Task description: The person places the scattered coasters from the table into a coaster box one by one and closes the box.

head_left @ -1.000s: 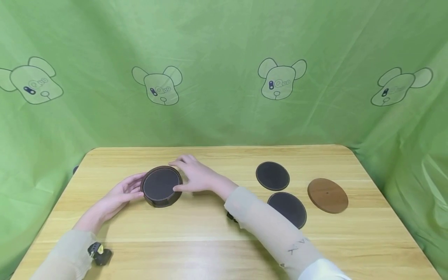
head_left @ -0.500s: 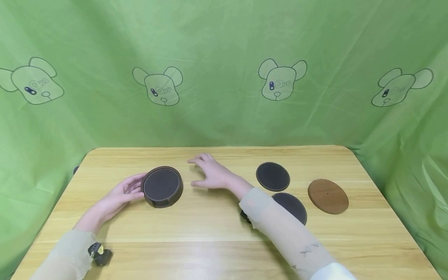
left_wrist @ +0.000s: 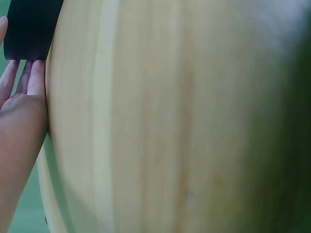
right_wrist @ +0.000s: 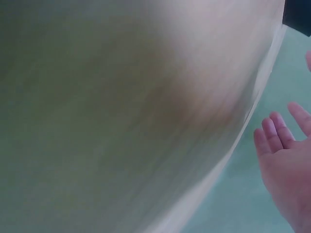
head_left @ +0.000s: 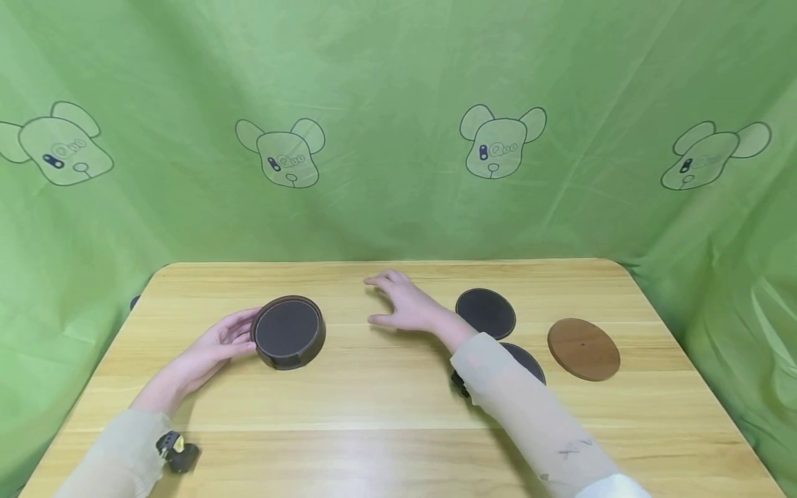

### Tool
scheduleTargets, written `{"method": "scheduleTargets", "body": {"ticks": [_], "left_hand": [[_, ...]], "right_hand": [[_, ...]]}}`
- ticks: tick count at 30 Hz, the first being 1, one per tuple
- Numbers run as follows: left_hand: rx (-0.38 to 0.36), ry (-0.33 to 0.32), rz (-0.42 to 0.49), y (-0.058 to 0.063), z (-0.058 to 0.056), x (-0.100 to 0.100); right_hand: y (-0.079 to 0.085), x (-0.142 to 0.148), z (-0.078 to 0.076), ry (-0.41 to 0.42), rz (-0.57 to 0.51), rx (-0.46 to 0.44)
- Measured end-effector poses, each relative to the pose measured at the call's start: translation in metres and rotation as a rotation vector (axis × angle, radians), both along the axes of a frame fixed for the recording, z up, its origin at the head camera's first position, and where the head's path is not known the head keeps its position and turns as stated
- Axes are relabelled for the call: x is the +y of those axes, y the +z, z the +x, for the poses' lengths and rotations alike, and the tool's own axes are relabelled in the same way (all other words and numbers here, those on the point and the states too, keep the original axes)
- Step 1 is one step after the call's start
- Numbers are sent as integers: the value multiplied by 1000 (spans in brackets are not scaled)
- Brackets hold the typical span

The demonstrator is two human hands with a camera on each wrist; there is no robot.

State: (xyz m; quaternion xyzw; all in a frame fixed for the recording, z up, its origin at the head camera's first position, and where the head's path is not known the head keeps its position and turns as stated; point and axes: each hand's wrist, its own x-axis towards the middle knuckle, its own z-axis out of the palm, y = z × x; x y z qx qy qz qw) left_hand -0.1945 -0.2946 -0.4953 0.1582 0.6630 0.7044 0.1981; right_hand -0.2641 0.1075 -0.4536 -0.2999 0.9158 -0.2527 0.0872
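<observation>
At the left, a dark round coaster holder (head_left: 288,360) stands on the table with a black coaster (head_left: 288,326) on top inside its rim. My left hand (head_left: 214,346) holds the holder by its left side, thumb toward the front and fingers farther back. In the left wrist view the fingertips (left_wrist: 35,77) meet the dark wall of the holder. My right hand (head_left: 407,304) hovers over the middle of the table, fingers spread and nothing in it. Two black coasters, the far coaster (head_left: 482,311) and the near coaster (head_left: 526,360), lie right of it; my sleeve partly covers the near one.
A brown round disc (head_left: 584,349) with a small dark centre mark lies on the right of the wooden table (head_left: 349,449). Green cloth (head_left: 386,207) printed with mouse-like heads hangs behind and beside the table.
My right hand has let go of the coaster in the holder and moved right, to mid-table. The left hand and the holder keep their place.
</observation>
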Motion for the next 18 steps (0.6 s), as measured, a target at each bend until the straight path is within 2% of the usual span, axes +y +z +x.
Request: {"method": "scheduleTargets", "body": {"ticks": [7, 18], "left_hand": [[6, 2, -7, 0, 0, 0], [-6, 22, -50, -1, -1, 0]], "right_hand": [[6, 20, 1, -47, -24, -30], [8, 52, 0, -97, -18, -14]]}}
